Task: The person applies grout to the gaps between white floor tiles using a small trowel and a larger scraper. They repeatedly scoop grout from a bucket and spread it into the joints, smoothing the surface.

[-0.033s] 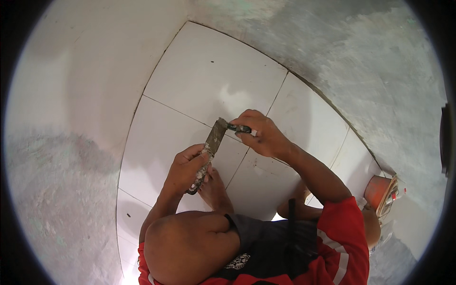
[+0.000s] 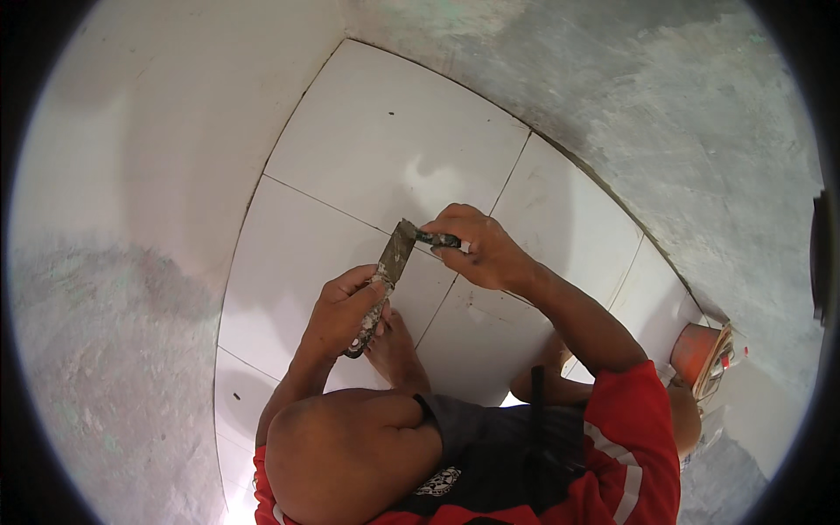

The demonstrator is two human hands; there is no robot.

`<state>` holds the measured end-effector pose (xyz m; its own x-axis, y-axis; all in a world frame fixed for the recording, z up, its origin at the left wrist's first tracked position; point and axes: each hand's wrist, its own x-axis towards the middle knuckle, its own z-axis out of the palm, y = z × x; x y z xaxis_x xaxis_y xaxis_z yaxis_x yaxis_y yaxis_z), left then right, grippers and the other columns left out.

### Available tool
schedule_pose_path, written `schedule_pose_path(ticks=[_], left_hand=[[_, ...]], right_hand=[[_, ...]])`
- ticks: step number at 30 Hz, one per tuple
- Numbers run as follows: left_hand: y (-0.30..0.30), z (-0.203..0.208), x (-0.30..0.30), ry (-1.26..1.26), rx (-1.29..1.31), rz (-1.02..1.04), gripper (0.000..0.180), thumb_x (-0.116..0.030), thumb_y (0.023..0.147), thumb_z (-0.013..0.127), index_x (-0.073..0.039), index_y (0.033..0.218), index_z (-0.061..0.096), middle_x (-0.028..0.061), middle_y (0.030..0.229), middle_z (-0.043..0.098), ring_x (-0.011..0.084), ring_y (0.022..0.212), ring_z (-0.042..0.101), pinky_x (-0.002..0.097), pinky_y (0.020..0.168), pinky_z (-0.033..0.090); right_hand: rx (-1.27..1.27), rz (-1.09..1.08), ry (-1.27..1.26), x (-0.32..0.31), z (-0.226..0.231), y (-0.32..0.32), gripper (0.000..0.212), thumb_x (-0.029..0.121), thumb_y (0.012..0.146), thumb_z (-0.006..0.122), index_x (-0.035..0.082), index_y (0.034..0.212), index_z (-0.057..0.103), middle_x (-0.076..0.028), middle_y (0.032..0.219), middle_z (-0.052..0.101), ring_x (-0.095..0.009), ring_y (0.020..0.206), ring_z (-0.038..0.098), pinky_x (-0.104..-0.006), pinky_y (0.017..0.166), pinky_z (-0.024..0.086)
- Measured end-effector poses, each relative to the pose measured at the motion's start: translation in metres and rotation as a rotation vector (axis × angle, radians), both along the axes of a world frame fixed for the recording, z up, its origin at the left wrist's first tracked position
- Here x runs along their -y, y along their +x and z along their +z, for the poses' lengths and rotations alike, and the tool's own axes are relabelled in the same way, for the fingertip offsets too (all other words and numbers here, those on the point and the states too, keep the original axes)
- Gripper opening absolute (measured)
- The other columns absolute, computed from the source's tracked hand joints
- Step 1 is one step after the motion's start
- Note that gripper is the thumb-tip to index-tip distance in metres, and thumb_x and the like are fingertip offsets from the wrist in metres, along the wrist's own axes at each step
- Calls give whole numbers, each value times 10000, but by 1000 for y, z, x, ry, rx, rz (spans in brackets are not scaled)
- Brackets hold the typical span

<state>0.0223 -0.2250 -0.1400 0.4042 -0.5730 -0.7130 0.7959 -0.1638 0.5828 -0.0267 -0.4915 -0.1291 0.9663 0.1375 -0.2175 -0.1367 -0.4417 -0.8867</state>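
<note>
My left hand point(image 2: 339, 308) is closed around the speckled, mortar-smeared handle of a putty knife point(image 2: 395, 255), whose grey-coated blade points up and away from me. In my right hand point(image 2: 483, 248), the fingers pinch a short tool with a dark green, smeared handle point(image 2: 441, 239). Its left end meets the far end of the putty knife's blade. What kind of tool it is, I cannot make out. Both tools are held above the white floor tiles point(image 2: 394, 149).
A bare foot point(image 2: 401, 354) rests on the tiles below my left hand. Grey plastered walls point(image 2: 665, 114) close in on the far and right sides, and a pale wall point(image 2: 184, 131) on the left. An orange-red bucket point(image 2: 691, 348) with things beside it stands at the right.
The short tool in my right hand has shifted very slightly at the blade's tip. My left hand and the putty knife look nearly unmoved.
</note>
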Motion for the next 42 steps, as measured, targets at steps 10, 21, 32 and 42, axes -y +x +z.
schedule_pose_path(ticks=[10, 21, 32, 42], left_hand=[[-5, -4, 2, 59, 69, 98, 345, -162, 988, 585, 26, 1277, 587, 83, 746, 657, 131, 520, 591, 257, 482, 486], [-80, -48, 8, 28, -95, -145, 270, -130, 982, 590, 21, 1201, 636, 73, 772, 660, 134, 551, 612, 267, 507, 496], [-99, -52, 10, 27, -52, -198, 287, -144, 989, 561, 17, 1217, 625, 83, 775, 652, 139, 563, 623, 271, 506, 512], [-95, -47, 12, 63, -73, -205, 246, -133, 993, 548, 16, 1174, 622, 67, 757, 638, 139, 572, 627, 277, 483, 507]], right_hand=[[-69, -1, 160, 7, 6, -18, 249, 84, 884, 663, 30, 1124, 696, -72, 948, 650, -184, 863, 612, -322, 768, 503], [31, -1299, 50, 168, -45, -67, 240, 150, 904, 707, 18, 1104, 717, 4, 905, 681, -66, 794, 595, -250, 665, 476], [112, -1295, -931, 176, -64, -35, 217, 196, 855, 670, -5, 933, 699, -264, 925, 676, -452, 928, 651, -521, 819, 526], [128, -1223, -889, 150, -81, 51, 204, 156, 828, 649, -47, 828, 668, -277, 786, 669, -480, 782, 656, -549, 756, 524]])
